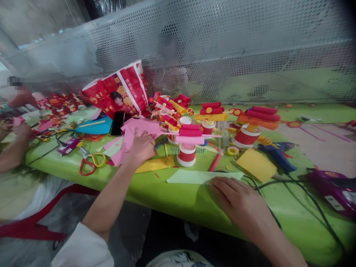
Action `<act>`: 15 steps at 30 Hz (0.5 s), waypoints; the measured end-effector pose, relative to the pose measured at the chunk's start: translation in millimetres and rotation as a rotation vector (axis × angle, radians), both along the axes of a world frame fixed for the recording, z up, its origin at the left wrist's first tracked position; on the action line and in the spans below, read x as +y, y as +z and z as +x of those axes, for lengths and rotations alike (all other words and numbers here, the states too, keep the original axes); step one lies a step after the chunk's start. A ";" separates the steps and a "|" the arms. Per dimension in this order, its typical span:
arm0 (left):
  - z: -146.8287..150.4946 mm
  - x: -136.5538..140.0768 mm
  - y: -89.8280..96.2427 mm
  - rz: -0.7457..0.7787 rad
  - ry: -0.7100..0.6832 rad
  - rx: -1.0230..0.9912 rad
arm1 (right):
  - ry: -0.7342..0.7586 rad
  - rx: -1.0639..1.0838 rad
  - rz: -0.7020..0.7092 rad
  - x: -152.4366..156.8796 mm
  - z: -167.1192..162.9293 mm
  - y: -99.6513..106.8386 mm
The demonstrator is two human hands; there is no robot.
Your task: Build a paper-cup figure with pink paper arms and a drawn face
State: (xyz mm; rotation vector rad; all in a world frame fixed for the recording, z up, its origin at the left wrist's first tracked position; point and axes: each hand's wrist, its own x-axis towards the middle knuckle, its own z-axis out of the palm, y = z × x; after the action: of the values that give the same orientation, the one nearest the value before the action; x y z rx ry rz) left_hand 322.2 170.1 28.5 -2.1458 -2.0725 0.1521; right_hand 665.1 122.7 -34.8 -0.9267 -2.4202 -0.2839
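My left hand [143,147] rests on a pile of pink paper [128,138], its fingers stretched out over the sheets. On the right, my right hand [236,194] lies with extended fingers over the end of a pale green paper strip [194,177] near the table's front edge. A paper figure with a red-banded white cup [186,155], green coiled arms and pink and red rolls on top stands between my hands. Yellow paper [155,163] lies close to my left wrist, and a yellow square [256,165] lies beyond my right hand.
Scissors [90,163], a phone [118,123], blue paper [94,126] and a red bag [119,91] are on the left. Blue glue gun [278,155], purple power strip [333,189] and black cables lie right. More paper figures [246,135] stand behind. Another person's arm [16,148] is far left.
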 end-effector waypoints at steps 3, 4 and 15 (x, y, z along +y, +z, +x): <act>2.1 -9.7 -2.1 0.064 -0.007 -0.014 | 0.009 0.008 0.010 -1.2 -1.3 2.1; 1.3 -12.8 -2.5 0.073 0.001 -0.028 | 0.011 0.010 0.013 -1.5 -1.4 2.2; -12.7 -61.1 -9.8 0.338 0.159 -0.251 | 0.066 0.048 -0.003 -4.7 -11.1 9.1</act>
State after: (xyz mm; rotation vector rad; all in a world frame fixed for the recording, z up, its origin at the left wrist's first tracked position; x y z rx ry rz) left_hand 309.5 109.0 18.8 -1.8774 -2.2069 -0.4410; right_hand 654.0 118.1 -25.7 -0.8439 -2.4021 -0.2317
